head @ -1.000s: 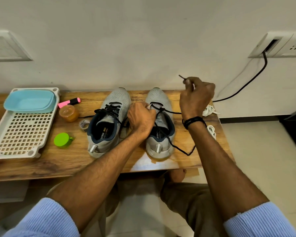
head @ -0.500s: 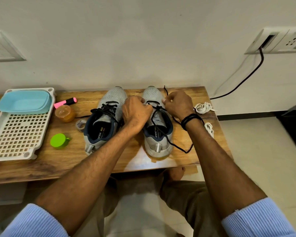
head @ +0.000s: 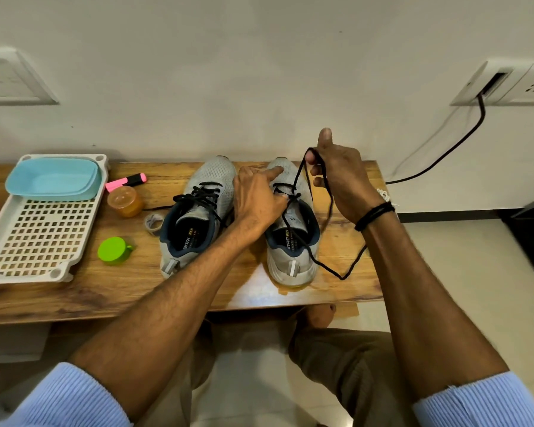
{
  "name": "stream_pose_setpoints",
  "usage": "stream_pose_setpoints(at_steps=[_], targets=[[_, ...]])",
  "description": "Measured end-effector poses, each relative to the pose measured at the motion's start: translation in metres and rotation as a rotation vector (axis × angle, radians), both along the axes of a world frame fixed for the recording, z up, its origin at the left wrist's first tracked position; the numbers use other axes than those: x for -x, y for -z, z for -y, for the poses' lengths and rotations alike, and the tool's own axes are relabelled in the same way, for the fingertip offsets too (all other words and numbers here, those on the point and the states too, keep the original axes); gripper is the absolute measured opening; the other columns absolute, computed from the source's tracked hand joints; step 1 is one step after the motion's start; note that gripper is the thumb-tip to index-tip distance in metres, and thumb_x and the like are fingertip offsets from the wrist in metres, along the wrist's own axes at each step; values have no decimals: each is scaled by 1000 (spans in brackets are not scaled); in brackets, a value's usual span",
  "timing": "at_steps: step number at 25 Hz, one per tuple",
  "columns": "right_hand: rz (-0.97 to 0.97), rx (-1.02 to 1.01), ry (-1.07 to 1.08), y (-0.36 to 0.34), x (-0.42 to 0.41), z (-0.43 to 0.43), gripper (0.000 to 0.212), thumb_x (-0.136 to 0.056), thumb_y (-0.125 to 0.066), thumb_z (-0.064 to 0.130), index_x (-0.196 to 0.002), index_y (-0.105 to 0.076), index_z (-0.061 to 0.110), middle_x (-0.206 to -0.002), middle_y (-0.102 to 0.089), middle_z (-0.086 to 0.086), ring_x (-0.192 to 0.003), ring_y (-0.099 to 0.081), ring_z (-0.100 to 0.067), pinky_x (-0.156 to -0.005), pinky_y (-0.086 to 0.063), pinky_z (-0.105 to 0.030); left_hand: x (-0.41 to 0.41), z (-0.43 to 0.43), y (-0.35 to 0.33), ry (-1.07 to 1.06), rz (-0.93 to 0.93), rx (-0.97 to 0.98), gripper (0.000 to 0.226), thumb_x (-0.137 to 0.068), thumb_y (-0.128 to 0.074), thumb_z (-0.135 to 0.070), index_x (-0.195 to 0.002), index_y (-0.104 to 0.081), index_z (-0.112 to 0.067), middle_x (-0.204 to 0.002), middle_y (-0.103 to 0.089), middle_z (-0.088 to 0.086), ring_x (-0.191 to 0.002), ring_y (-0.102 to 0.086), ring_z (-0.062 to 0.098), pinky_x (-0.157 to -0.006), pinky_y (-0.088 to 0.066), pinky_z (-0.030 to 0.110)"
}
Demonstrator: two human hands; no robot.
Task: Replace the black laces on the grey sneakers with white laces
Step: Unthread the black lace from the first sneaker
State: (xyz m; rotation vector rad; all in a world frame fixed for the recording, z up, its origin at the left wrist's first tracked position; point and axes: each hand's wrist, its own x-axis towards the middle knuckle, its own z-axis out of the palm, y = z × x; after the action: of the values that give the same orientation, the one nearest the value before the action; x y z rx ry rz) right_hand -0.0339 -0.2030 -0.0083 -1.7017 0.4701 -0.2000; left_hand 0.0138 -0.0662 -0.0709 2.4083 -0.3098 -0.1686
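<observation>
Insole (head: 285, 241) print "FLY" legible, left grip (head: 256, 198) clasping right sneaker (head: 293, 268), right grip (head: 339, 177) pinching black lace (head: 300, 169), now lifted off eyelets

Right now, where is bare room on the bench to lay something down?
Bare: front strip of the bench, in front of tray, green cap, left sneaker and right sneaker. Crowded: highlighter, jar, tape roll between tray and left sneaker; black lace beside right sneaker.
</observation>
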Motion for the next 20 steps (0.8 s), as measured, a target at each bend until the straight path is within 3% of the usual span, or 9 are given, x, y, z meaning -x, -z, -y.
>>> stream_pose_setpoints(at_steps=[2, 4, 6, 8, 9, 12, 14, 17, 20], targets=[[64, -121, 14, 0, 0, 0, 33, -98, -55, 42, -100, -70, 13, -84, -60, 7, -71, -51, -8, -65, -42, -25, 1, 3, -3, 67, 29, -58, 67, -81, -79, -39, -143, -53, -33, -134, -51, 12, -129, -40, 28, -111, -29, 37], [75, -69, 27, 5, -4, 4, 19, -95, -63, 26, -110, -69, 16, -94, -63, 13, -80, -56, 2, -71, -42, -24, 4, 4, -6, 89, 22, -73, 72, -81, -77, -45, -146, -49, -31, -132, -47, 13, -129, -37, 30, -110, -30, 38], [84, 276, 58, 12, -8, 14, 10, -92, -65, 22, -99, -71, 25, -99, -66, 12, -94, -56, 5, -81, -42, -28, 3, 4, -4, 92, 29, -52, 71, -84, -76, -41, -148, -47, -31, -131, -46, 14, -129, -37, 30, -111, -29, 39], [63, 738, 65, 17, -9, 21, 13, -91, -65, 27, -97, -74, 33, -99, -65, 2, -102, -52, -11, -84, -38, -28, -1, 6, -3, 87, 15, 31, 66, -87, -73, -36, -148, -47, -30, -131, -47, 14, -128, -38, 29, -112, -31, 40], [57, 830, 33, 18, -8, 21, 15, -91, -65, 27, -100, -75, 32, -99, -67, 1, -99, -51, -13, -81, -37, -26, -1, 7, -4, 97, 6, 85, 62, -87, -72, -36, -145, -50, -29, -129, -50, 14, -125, -42, 28, -110, -35, 41], [52, 763, 13, 18, -6, 14, 20, -91, -65, 26, -107, -76, 22, -99, -74, 0, -97, -64, -16, -84, -48, -28, -2, 13, -6, 86, -38, 366, 32, -89, -71, -39, -109, -75, -15, -99, -73, 10, -94, -66, 18, -85, -56, 46], [46, 581, 87, 18, -7, 11, 33, -88, -67, 31, -119, -70, 19, -95, -71, 1, -93, -69, -18, -88, -54, -36, -4, 16, -8, -17, -118, 512, 31, -91, -70, -39, -89, -76, -9, -80, -75, 7, -74, -69, 13, -73, -60, 45], [-102, 532, 51, 21, -10, 10, 64, -89, -68, 32, -145, -43, 15, -124, -61, -6, -110, -62, -20, -95, -48, -33, -11, 15, -9, -319, -294, 727, 21, -95, -67, -30, -91, -74, -11, -75, -75, 1, -73, -73, 12, -69, -61, 32], [-278, 693, -65, 24, -10, 4, 59, -90, -67, 35, -139, -48, 10, -128, -62, -10, -119, -58, -25, -98, -45, -33, -22, 6, -10, -449, -341, 786, 5, -99, -59, -14, -96, -62, -15, -79, -68, -2, -76, -69, 13, -68, -54, 25]])
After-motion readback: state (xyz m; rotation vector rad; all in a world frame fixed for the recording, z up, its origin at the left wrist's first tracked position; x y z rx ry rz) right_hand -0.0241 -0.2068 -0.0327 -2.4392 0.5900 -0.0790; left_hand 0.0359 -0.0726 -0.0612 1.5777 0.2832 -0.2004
